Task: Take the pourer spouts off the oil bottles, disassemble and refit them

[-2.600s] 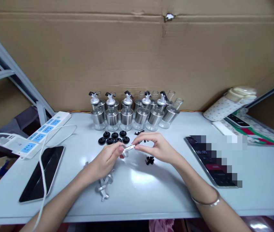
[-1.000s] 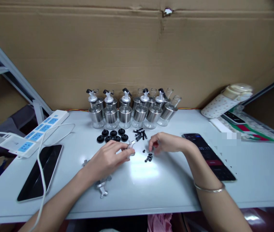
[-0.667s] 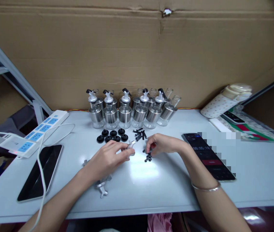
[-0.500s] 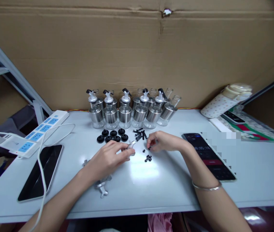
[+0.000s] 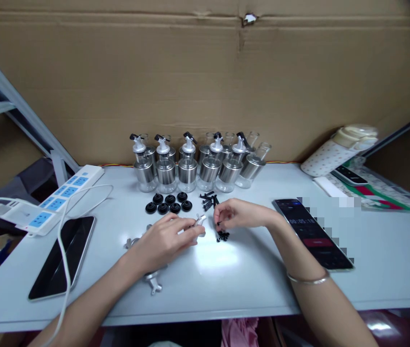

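My left hand [image 5: 170, 237] grips a silver pourer spout [image 5: 201, 220] between thumb and fingers, its narrow end turned up and right. Close to its right, my right hand [image 5: 234, 215] pinches a small black ring-like piece [image 5: 218, 223], mostly covered by the fingertips. Just below these fingers lies a little heap of similar black rings [image 5: 222, 236]. Short black levers [image 5: 208, 204] are scattered behind the two hands. More silver spouts [image 5: 153, 283] rest on the table under and beside my left forearm, partly hidden. Several black ribbed stoppers [image 5: 163, 208] stand in two rows beyond my left hand.
Glass-and-steel bottles [image 5: 165, 174] line the back, the front ones mostly topped with spouts. A phone showing a timer [image 5: 316, 236] lies at right, a dark phone [image 5: 63, 260] at left beside a power strip [image 5: 60, 197] and white cable. A dotted flask [image 5: 335, 149] leans at the back right.
My right hand has shifted slightly left, to where a loose black ring lay, and its fingers now pinch there. My left hand has moved slightly right and down with the spout.
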`<state>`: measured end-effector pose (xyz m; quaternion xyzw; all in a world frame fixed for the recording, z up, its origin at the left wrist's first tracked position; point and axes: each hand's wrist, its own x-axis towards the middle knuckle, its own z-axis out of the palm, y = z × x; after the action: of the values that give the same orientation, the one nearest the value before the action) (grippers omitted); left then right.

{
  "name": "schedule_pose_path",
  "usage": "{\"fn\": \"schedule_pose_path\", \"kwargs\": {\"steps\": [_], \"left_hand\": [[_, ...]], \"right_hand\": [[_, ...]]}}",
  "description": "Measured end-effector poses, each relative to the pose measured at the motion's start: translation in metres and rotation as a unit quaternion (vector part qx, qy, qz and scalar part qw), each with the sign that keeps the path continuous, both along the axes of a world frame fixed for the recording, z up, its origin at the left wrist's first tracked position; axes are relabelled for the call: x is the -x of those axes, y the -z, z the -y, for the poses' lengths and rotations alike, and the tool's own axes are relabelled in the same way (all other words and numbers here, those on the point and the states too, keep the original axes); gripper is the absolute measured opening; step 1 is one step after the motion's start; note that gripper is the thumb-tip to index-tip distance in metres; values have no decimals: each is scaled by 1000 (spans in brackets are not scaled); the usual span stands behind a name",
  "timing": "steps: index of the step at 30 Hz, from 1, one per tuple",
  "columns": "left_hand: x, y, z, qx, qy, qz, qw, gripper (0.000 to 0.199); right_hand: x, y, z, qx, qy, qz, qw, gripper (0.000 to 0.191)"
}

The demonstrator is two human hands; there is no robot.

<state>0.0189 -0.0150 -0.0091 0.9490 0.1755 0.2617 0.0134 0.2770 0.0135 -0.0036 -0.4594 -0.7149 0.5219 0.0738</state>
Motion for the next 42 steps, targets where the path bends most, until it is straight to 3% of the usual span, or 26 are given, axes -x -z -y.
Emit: {"fn": "schedule_pose_path", "kwargs": {"steps": [4,10,15,33,37,42], "left_hand": [[-1,-1,2,-5,-1,4,1000,21],[-2,-1,2,-20,-4,37,999,18],[-2,0,1,-21,2,49,999,19],[-3,3,2,-33,18,51,998,20],[-4,1,2,-31,23,62,997,21],[-2,0,2,-23,36,65,997,22]], "right_hand": [[-1,-3,-1,-20,60,-59,996,16],[3,-6,-2,-135,122,-178,967,20],[12,-9,3,-44,157,-256,953,22],[22,0,5,27,122,-329,936,21],[20,4,5,60,71,-383,919,20],[21,3,12,164,-34,-420,892,40]]}}
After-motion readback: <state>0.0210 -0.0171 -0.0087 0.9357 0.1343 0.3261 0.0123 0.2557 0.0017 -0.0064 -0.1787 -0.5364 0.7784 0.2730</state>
